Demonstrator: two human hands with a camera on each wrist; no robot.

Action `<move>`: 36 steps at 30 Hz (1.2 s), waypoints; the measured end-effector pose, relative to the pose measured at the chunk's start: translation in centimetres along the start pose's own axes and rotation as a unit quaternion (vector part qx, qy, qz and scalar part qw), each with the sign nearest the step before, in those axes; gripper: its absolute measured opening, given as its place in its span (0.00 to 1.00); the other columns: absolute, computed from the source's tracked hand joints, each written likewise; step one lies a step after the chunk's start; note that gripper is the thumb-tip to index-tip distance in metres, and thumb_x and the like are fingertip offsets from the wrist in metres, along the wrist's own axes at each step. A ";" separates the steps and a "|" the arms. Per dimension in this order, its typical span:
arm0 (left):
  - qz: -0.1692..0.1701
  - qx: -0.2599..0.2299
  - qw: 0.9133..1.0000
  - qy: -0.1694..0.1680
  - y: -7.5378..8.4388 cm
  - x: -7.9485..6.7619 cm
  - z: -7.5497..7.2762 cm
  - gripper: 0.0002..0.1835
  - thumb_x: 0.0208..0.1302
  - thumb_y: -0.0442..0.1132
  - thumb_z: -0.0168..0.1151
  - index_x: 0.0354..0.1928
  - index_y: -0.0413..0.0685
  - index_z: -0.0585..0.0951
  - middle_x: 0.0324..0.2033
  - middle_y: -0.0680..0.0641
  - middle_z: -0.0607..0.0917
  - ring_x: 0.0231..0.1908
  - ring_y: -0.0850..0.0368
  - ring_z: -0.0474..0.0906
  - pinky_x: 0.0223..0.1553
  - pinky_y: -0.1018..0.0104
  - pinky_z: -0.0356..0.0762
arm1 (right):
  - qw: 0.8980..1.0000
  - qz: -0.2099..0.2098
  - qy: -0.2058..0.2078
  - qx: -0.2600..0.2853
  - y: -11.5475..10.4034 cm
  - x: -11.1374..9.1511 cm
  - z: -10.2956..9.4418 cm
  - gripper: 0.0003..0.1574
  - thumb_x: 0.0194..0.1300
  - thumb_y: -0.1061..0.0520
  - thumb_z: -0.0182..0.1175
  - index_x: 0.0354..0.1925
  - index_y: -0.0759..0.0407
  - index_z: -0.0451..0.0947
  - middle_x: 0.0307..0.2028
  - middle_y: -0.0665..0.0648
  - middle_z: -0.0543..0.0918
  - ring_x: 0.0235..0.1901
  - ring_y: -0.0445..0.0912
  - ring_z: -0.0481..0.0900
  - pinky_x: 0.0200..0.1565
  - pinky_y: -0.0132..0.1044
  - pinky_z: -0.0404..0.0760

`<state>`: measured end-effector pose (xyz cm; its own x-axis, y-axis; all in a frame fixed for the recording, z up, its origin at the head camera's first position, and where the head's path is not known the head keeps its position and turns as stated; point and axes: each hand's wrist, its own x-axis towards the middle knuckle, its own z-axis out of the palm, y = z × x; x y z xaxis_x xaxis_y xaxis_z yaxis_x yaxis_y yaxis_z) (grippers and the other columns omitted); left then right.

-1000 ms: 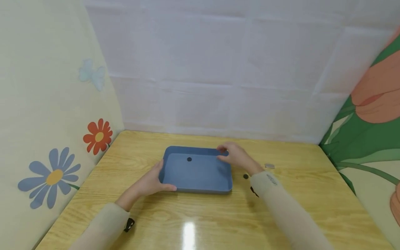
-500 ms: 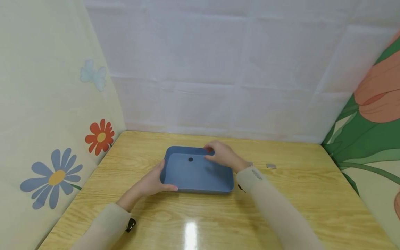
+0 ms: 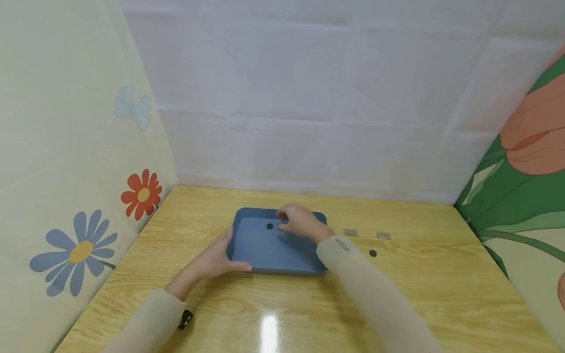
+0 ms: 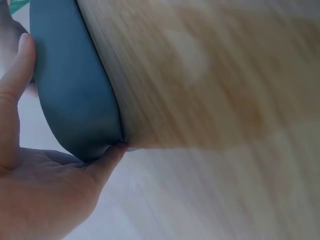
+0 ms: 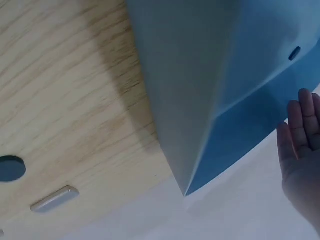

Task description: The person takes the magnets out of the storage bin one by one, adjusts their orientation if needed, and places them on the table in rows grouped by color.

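A shallow blue rectangular tray (image 3: 269, 252) is at the middle of the table, with a small black disc (image 3: 269, 226) on its floor toward the back left. My left hand (image 3: 216, 257) grips the tray's left end, thumb along the front side and the other fingers at the left side. Over the tray's right half is my right hand (image 3: 301, 221), fingers loosely bent, thumb apart from them and the fingertips just right of the disc. Nothing shows between those fingers; in the right wrist view the palm (image 5: 307, 165) looks bare.
Two small silver rectangular pieces, a nearer one (image 3: 350, 232) and a farther one (image 3: 383, 236), lie right of the tray on the wooden table (image 3: 423, 274). A second black disc (image 3: 372, 253) lies in front of them. White cloth (image 3: 287, 98) hangs behind the table.
My right hand has moved left across the tray toward the black disc, uncovering the nearer silver piece and the table disc. The left hand keeps its hold on the tray.
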<state>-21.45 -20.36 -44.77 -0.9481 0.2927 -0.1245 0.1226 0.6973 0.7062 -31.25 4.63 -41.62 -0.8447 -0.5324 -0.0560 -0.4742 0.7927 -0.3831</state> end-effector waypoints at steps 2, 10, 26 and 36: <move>-0.001 -0.001 1.000 0.000 0.0 0.0 0.1 0.72 0.44 0.62 0.73 0.74 0.35 0.35 0.75 0.32 0.41 0.74 0.33 0.44 0.71 0.37 0.51 | 1.000 0.006 -0.005 -0.004 -0.2 0.2 0.2 0.27 0.63 0.49 0.64 0.59 0.53 0.75 0.52 0.51 0.81 0.52 0.43 0.79 0.53 0.37 0.80; -0.010 0.002 1.000 0.000 0.1 -0.1 0.0 0.71 0.44 0.62 0.73 0.74 0.34 0.36 0.75 0.32 0.42 0.74 0.33 0.44 0.71 0.37 0.51 | 0.999 0.009 -0.026 -0.016 -0.4 0.5 0.1 0.29 0.64 0.48 0.63 0.61 0.53 0.74 0.55 0.52 0.81 0.54 0.43 0.79 0.55 0.38 0.80; 0.000 -0.001 1.000 0.000 0.0 -0.1 0.0 0.71 0.45 0.61 0.74 0.74 0.36 0.35 0.75 0.33 0.42 0.74 0.34 0.46 0.70 0.37 0.54 | 0.999 -0.002 -0.024 -0.027 -1.2 2.0 0.6 0.26 0.63 0.48 0.63 0.58 0.54 0.77 0.50 0.52 0.83 0.50 0.43 0.80 0.51 0.37 0.81; -0.004 -0.005 1.000 -0.002 0.3 -0.3 -0.1 0.71 0.45 0.62 0.74 0.75 0.37 0.35 0.75 0.35 0.42 0.74 0.35 0.45 0.71 0.38 0.53 | 0.998 -0.018 -0.032 -0.048 -1.1 2.4 1.6 0.17 0.64 0.49 0.63 0.50 0.52 0.82 0.34 0.50 0.83 0.30 0.41 0.75 0.33 0.35 0.72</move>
<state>-21.16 -20.34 -44.45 -0.9481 0.2886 -0.1331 0.1111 0.6932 0.7121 -32.38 1.96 -42.80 -0.8104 -0.5765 -0.1046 -0.5279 0.7958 -0.2966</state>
